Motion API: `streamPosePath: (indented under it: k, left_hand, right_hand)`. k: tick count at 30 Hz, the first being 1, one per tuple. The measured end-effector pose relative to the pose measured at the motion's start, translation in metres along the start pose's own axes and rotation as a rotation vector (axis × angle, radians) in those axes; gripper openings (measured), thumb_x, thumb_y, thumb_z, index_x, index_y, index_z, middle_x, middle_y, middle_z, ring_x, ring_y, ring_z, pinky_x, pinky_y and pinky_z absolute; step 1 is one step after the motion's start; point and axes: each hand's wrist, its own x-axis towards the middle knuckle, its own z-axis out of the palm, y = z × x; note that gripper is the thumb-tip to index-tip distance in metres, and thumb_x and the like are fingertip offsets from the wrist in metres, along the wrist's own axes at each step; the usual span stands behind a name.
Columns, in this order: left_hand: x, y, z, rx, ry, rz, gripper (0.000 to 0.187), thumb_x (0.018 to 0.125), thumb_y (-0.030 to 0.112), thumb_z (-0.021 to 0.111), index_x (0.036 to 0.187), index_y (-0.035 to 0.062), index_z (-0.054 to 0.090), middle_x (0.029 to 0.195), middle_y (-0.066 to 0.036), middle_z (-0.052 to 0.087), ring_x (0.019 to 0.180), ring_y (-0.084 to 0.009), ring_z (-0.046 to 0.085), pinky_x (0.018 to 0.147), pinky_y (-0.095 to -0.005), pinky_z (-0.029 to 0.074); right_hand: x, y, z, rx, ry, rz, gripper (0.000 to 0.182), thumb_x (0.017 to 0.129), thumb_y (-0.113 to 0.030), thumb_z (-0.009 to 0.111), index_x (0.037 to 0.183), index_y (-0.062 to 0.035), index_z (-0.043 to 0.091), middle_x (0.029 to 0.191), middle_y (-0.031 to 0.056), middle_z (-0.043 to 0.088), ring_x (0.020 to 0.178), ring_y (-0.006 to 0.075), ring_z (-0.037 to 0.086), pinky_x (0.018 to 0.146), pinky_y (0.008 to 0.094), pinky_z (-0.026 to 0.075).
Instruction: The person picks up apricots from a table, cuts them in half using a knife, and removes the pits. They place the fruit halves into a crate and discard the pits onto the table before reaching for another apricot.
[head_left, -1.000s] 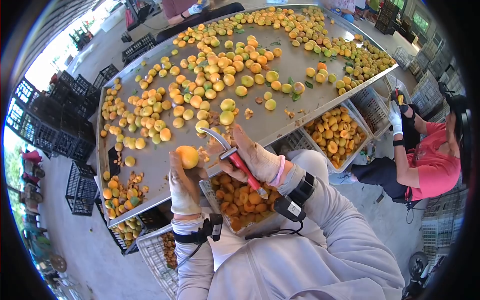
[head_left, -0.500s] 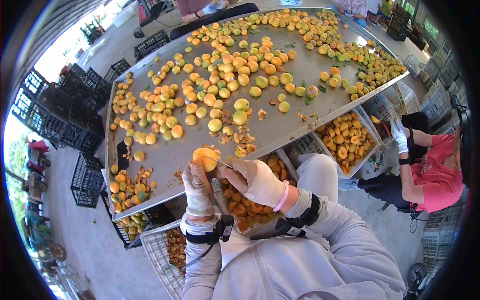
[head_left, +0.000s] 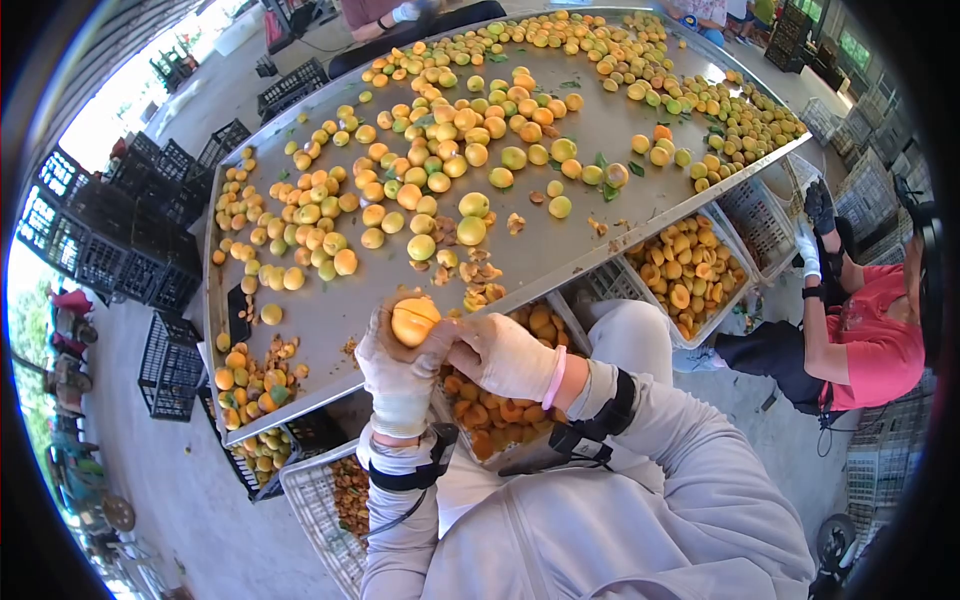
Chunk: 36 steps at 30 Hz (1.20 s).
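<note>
My gloved left hand (head_left: 398, 372) grips an orange apricot (head_left: 413, 321) at the near edge of the metal table (head_left: 580, 150). Pressed against the fruit from the right is my gloved right hand (head_left: 505, 355); it holds a red-handled curved knife, now almost fully hidden by the fingers and the fruit. Directly below my hands sits a white crate (head_left: 590, 290) with halved apricots (head_left: 500, 410). Loose pits and scraps (head_left: 480, 275) lie on the table just beyond my hands.
Many whole apricots (head_left: 440, 170) cover the table. A second crate of halves (head_left: 685, 275) stands to the right, near a seated person in a red shirt (head_left: 880, 345). Black crates (head_left: 110, 230) are stacked on the left. Another person's arm (head_left: 385, 12) shows at the far edge.
My right hand, which held the knife apart from the fruit with blade and handle showing, has closed in against the apricot. The fruit now sits between both hands and the knife is hidden.
</note>
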Motion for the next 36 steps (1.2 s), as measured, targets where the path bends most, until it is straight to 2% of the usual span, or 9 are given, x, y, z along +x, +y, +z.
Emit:
streamPosePath:
  k: [5, 7, 9, 11, 18, 21, 29, 33, 36]
  left_hand:
    - [0.003, 0.010, -0.017, -0.124, -0.214, -0.142, 0.042, 0.079, 0.016, 0.075, 0.110, -0.0056, 0.057, 0.089, -0.008, 0.063, 0.075, -0.0122, 0.060, 0.067, -0.0247, 0.051]
    - [0.008, 0.010, -0.015, -0.185, -0.264, -0.154, 0.042, 0.078, 0.012, 0.075, 0.111, -0.0060, 0.057, 0.088, -0.008, 0.063, 0.075, -0.0127, 0.061, 0.068, -0.0253, 0.052]
    - [0.010, 0.018, -0.015, -0.311, -0.300, -0.267, 0.043, 0.076, 0.005, 0.075, 0.113, -0.0068, 0.057, 0.088, -0.008, 0.063, 0.077, -0.0133, 0.062, 0.070, -0.0259, 0.054]
    - [0.011, 0.007, -0.009, -0.343, -0.211, -0.169, 0.046, 0.076, 0.003, 0.075, 0.116, -0.0068, 0.055, 0.094, -0.009, 0.063, 0.082, -0.0140, 0.062, 0.074, -0.0261, 0.054]
    - [0.007, -0.018, -0.027, 0.070, -0.114, 0.017, 0.056, 0.070, 0.018, 0.081, 0.116, -0.0025, 0.056, 0.101, -0.011, 0.062, 0.092, -0.0204, 0.062, 0.081, -0.0315, 0.051]
    - [0.001, 0.002, -0.012, 0.397, -0.210, 0.308, 0.054, 0.070, 0.023, 0.081, 0.111, 0.0014, 0.055, 0.101, -0.012, 0.063, 0.090, -0.0243, 0.064, 0.079, -0.0323, 0.052]
    - [-0.002, -0.010, -0.014, -0.482, -0.086, -0.133, 0.049, 0.087, 0.030, 0.062, 0.122, -0.0021, 0.051, 0.099, -0.012, 0.062, 0.080, -0.0170, 0.060, 0.071, -0.0290, 0.050]
    - [0.004, -0.030, -0.008, -0.782, 0.070, -0.278, 0.054, 0.095, 0.044, 0.046, 0.123, -0.0011, 0.049, 0.094, -0.013, 0.062, 0.063, -0.0152, 0.053, 0.054, -0.0259, 0.044]
    - [0.006, -0.037, -0.017, -0.879, 0.063, -0.328, 0.053, 0.095, 0.046, 0.046, 0.119, -0.0005, 0.051, 0.090, -0.013, 0.062, 0.060, -0.0157, 0.053, 0.051, -0.0260, 0.042]
  right_hand:
    - [-0.004, 0.006, -0.007, 0.252, -0.234, -0.160, 0.015, 0.088, -0.017, 0.055, 0.098, -0.0054, 0.054, 0.085, 0.0132, 0.062, 0.073, 0.0311, 0.059, 0.066, 0.0374, 0.049]
    - [-0.005, 0.007, -0.011, 0.646, -0.380, 0.381, 0.014, 0.086, -0.015, 0.057, 0.096, -0.0042, 0.055, 0.085, 0.0129, 0.061, 0.074, 0.0306, 0.059, 0.068, 0.0366, 0.049]
    - [-0.005, 0.004, -0.013, 0.670, -0.334, 0.481, 0.014, 0.085, -0.014, 0.059, 0.094, -0.0036, 0.056, 0.081, 0.0120, 0.061, 0.072, 0.0295, 0.059, 0.068, 0.0358, 0.049]
    - [-0.002, -0.005, -0.012, 0.324, -0.117, 0.129, 0.015, 0.084, -0.015, 0.060, 0.092, -0.0034, 0.057, 0.074, 0.0105, 0.061, 0.067, 0.0278, 0.059, 0.066, 0.0348, 0.050]
    - [-0.010, -0.022, -0.040, 0.108, 0.127, 0.426, 0.032, 0.081, -0.028, 0.067, 0.106, -0.0079, 0.062, 0.085, 0.0128, 0.067, 0.080, 0.0240, 0.067, 0.071, 0.0348, 0.051]
    - [0.010, -0.023, -0.029, 0.141, 0.105, 0.272, 0.040, 0.080, -0.035, 0.069, 0.102, -0.0034, 0.060, 0.086, 0.0151, 0.064, 0.080, 0.0248, 0.065, 0.072, 0.0349, 0.051]
    - [0.021, -0.018, -0.028, 0.922, 0.011, 0.680, 0.024, 0.085, -0.021, 0.062, 0.101, -0.0026, 0.059, 0.073, 0.0024, 0.059, 0.051, 0.0066, 0.055, 0.043, 0.0198, 0.039]
    - [0.017, -0.009, -0.024, 0.945, 0.086, 0.692, 0.022, 0.086, -0.022, 0.063, 0.100, -0.0044, 0.061, 0.077, 0.0043, 0.061, 0.049, 0.0074, 0.054, 0.043, 0.0209, 0.041]
    - [0.000, 0.010, -0.035, 0.609, -0.211, 0.836, 0.020, 0.087, -0.024, 0.064, 0.096, -0.0063, 0.063, 0.075, 0.0029, 0.060, 0.049, 0.0064, 0.053, 0.043, 0.0220, 0.041]
